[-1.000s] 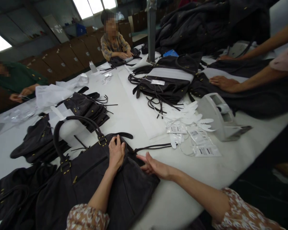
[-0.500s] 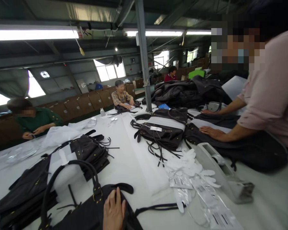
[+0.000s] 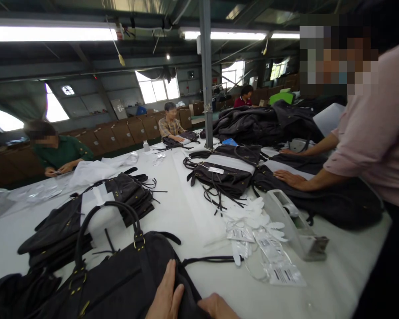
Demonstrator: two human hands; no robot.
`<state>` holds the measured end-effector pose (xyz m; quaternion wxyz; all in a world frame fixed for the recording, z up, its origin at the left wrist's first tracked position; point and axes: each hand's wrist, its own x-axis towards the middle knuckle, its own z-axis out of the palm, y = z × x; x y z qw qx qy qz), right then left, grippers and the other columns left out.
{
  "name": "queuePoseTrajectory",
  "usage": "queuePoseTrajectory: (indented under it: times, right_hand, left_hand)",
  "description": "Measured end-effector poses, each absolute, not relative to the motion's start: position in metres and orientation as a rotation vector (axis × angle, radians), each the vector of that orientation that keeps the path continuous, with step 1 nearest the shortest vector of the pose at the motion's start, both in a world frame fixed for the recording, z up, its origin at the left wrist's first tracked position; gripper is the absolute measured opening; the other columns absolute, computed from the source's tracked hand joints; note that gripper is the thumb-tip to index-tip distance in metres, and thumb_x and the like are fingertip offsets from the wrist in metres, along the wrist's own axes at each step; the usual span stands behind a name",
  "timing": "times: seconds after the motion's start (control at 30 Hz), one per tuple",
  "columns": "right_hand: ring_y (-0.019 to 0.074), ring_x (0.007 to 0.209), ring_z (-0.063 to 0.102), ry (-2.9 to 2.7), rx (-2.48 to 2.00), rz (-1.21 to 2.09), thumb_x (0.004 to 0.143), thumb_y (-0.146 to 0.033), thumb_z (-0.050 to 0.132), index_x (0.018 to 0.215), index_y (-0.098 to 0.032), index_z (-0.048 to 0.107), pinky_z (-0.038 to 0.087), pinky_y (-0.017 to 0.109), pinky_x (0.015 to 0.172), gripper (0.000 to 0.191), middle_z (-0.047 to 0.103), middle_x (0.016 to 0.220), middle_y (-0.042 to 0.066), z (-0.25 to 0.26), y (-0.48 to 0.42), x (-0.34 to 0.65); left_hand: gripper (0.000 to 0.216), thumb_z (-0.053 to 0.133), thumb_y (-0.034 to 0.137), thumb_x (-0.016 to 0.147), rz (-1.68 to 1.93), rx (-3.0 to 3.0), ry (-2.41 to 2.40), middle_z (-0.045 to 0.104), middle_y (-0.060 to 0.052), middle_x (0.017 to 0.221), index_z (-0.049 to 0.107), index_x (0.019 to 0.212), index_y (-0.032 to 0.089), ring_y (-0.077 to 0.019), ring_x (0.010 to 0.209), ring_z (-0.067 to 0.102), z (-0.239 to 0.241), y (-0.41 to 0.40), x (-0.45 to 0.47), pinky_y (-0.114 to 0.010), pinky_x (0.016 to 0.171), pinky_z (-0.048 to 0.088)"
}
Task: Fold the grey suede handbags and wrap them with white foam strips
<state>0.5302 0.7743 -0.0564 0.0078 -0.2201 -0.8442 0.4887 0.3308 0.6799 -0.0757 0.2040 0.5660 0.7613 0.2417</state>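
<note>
A black handbag (image 3: 119,277) with two looped handles and brass-coloured fittings lies in front of me at the bottom of the view. My left hand (image 3: 166,292) rests on its right end, fingers stretched out along the dark material and thumb apart. At the bag's right edge, my right hand (image 3: 217,306) is closed on the side of the bag; its fingertips are partly hidden. A black strap (image 3: 213,259) trails from the bag to the right over the white table (image 3: 173,212).
Stacked black bags (image 3: 60,221) with white paper lie at left, more bags (image 3: 226,173) beyond. Tags in plastic (image 3: 282,272) and a tape dispenser (image 3: 295,226) are to the right. A co-worker (image 3: 382,119) leans in at right. A post (image 3: 206,75) rises from the far side.
My right hand has come into view at the bag's right edge. My left hand has shifted slightly right and down along the bag's end. The view has turned slightly.
</note>
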Motion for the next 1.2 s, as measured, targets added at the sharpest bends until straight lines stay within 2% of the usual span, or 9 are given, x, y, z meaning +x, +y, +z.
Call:
queuePoseTrajectory:
  times: [0.07,0.2,0.4,0.63,0.8,0.93,1.1,1.17,1.2]
  right_hand:
    - [0.0220,0.072,0.064,-2.598,-0.684,1.522,0.073,-0.020,0.053,0.067,-0.020,0.067,0.043,0.024,0.053,0.015,0.069,0.070,-0.003,-0.058,0.769,0.528]
    - [0.0211,0.071,0.065,-2.479,-0.693,1.505,0.068,-0.013,0.051,0.071,-0.016,0.067,0.042,0.025,0.059,0.016,0.071,0.074,0.004,-0.049,0.760,0.530]
    - [0.0173,0.076,0.063,-2.404,-0.522,1.881,0.072,-0.020,0.060,0.088,-0.018,0.069,0.044,0.022,0.065,0.019,0.070,0.082,-0.002,-0.053,0.777,0.539]
    - [0.0150,0.062,0.056,-2.462,-0.658,1.507,0.071,-0.021,0.063,0.071,-0.017,0.065,0.038,0.022,0.056,0.005,0.064,0.066,-0.001,-0.059,0.768,0.535]
    - [0.0205,0.072,0.058,-2.449,-0.732,1.278,0.068,-0.008,0.053,0.067,-0.015,0.062,0.041,0.030,0.067,0.012,0.065,0.072,0.007,-0.071,0.753,0.534]
    - [0.0230,0.080,0.059,-2.433,-0.737,1.215,0.070,-0.008,0.050,0.076,-0.014,0.066,0.043,0.034,0.076,0.018,0.066,0.079,0.010,-0.070,0.748,0.539]
    - [0.0208,0.095,0.060,-2.284,-0.716,1.557,0.069,-0.014,0.056,0.115,-0.018,0.062,0.047,0.030,0.079,0.046,0.066,0.109,0.007,-0.047,0.760,0.547]
    - [0.0207,0.096,0.060,-2.173,-0.776,1.723,0.079,-0.022,0.051,0.119,-0.018,0.060,0.047,0.031,0.082,0.041,0.067,0.107,0.006,-0.037,0.764,0.547]
    - [0.0206,0.094,0.061,-2.174,-0.776,1.760,0.084,-0.027,0.047,0.113,-0.017,0.063,0.047,0.032,0.082,0.034,0.068,0.101,0.005,-0.033,0.765,0.547]
  left_hand:
    - [0.061,0.032,0.037,0.093,0.573,1.541,2.069,0.024,-0.015,0.152,0.025,0.145,0.005,-0.0233,0.141,0.020,-0.075,0.677,0.342,-0.041,0.116,0.024]
    - [0.064,0.028,0.040,0.093,0.462,1.526,2.049,0.020,-0.019,0.152,0.021,0.145,0.003,-0.0289,0.141,0.017,-0.064,0.674,0.345,-0.051,0.114,0.024]
    - [0.064,0.025,0.049,0.094,0.442,1.493,1.981,0.012,-0.011,0.157,0.013,0.149,0.017,-0.0238,0.144,0.005,-0.068,0.671,0.330,-0.047,0.117,0.013]
    - [0.070,0.024,0.055,0.093,0.393,1.521,1.960,0.011,-0.014,0.156,0.008,0.149,0.016,-0.0271,0.143,0.006,-0.066,0.671,0.328,-0.050,0.115,0.017]
    - [0.079,0.030,0.060,0.090,0.331,1.542,1.926,0.005,-0.013,0.157,0.002,0.149,0.016,-0.0285,0.144,0.001,-0.061,0.670,0.329,-0.052,0.115,0.015]
    - [0.098,0.049,0.063,0.079,0.317,1.567,1.938,0.001,-0.017,0.157,0.001,0.149,0.012,-0.0320,0.144,-0.003,-0.057,0.669,0.338,-0.055,0.115,0.008]
    - [0.107,0.055,0.064,0.074,0.276,1.576,1.934,-0.002,-0.018,0.156,-0.001,0.149,0.012,-0.0335,0.143,-0.005,-0.054,0.667,0.341,-0.056,0.114,0.006]
    - [0.107,0.054,0.064,0.074,0.273,1.577,1.928,-0.003,-0.017,0.157,-0.003,0.149,0.012,-0.0330,0.143,-0.007,-0.054,0.667,0.339,-0.056,0.114,0.005]
    - [0.105,0.052,0.063,0.075,0.282,1.575,1.915,-0.003,-0.017,0.157,-0.003,0.149,0.013,-0.0324,0.143,-0.007,-0.053,0.666,0.338,-0.056,0.114,0.006]
